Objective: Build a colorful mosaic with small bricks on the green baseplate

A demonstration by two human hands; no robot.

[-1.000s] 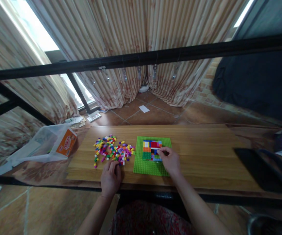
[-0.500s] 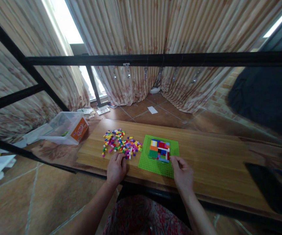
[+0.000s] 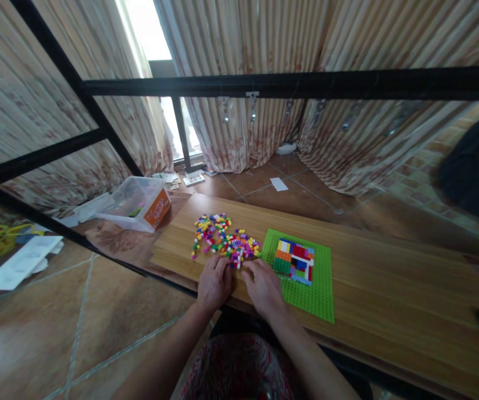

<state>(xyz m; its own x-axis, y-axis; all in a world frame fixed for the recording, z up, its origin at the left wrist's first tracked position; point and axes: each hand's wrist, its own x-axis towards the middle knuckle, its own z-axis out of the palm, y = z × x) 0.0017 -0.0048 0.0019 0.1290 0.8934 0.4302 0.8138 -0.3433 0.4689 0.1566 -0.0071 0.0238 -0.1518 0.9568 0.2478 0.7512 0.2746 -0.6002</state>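
Left hand (image 3: 213,282) and right hand (image 3: 263,284) rest loosely curled, holding nothing visible, at brick pile (image 3: 222,240) near tabletop (image 3: 389,289) front edge; green baseplate (image 3: 314,289) just beside.

Daylight from blown-out window (image 3: 147,33) far beyond left hand (image 3: 213,282) | interior dim, soft | edges bowed, stretched

Striped beige curtains (image 3: 264,50) fill the upper frame, with bright daylight through a window (image 3: 150,33) at upper left. A black metal frame (image 3: 289,84) crosses the middle. Terracotta floor tiles (image 3: 56,328) spread across the lower left, under the wooden table (image 3: 389,300).
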